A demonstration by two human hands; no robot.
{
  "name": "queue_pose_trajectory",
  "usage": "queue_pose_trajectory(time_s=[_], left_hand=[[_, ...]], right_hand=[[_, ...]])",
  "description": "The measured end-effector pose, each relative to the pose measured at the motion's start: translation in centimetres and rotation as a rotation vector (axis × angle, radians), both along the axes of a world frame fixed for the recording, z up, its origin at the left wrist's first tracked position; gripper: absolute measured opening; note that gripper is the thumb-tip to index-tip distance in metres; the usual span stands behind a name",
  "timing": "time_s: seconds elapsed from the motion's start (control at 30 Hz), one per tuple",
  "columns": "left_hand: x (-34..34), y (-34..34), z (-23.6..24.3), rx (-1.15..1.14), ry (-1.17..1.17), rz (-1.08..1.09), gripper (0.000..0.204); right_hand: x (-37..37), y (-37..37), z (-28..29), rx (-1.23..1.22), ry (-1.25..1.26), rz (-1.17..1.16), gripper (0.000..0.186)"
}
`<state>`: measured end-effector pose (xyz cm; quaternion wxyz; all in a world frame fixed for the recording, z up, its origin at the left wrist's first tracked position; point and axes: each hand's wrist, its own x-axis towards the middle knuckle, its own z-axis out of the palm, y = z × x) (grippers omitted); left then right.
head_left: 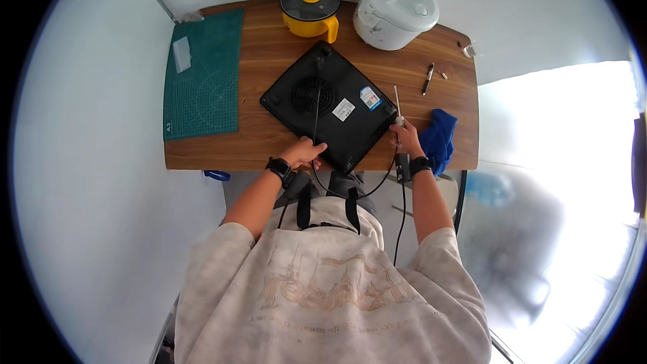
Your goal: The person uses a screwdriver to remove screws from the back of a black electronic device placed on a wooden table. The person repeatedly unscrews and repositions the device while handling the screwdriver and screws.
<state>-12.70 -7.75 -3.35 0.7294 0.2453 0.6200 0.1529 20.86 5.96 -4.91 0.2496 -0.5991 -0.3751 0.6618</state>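
Observation:
A black induction cooker (pixel 310 111) lies upside down at the table's front edge, turned at an angle. Its underside shows a round fan vent (pixel 314 96), a white label (pixel 343 109) and a blue-and-white sticker (pixel 370 98). Its black power cord (pixel 317 118) runs across the base and loops down over the front edge. My left hand (pixel 303 154) is closed on the cooker's near left edge, thumb on top. My right hand (pixel 406 137) grips a screwdriver (pixel 397 104), its thin shaft pointing away from me, beside the cooker's right corner.
A yellow pot with a dark lid (pixel 311 1) and a white rice cooker (pixel 396 12) stand at the back. On the left lies a green cutting mat (pixel 202 87) with a clear plastic piece (pixel 182 54). To the right are a pen (pixel 428 79) and a blue cloth (pixel 439 140).

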Motion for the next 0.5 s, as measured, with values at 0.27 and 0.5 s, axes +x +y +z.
queue_pose_trajectory(time_s=[0.27,0.5], left_hand=[[4.2,0.8,-0.8,-0.056,-0.048,0.023,0.05],[0.6,2.3,0.6,0.272,0.434,-0.275,0.039]], right_hand=[[-2.3,4.0,1.4,0.107,-0.165,0.009,0.023],[-2.4,3.3,0.3,0.326,-0.622,0.111,0.05]])
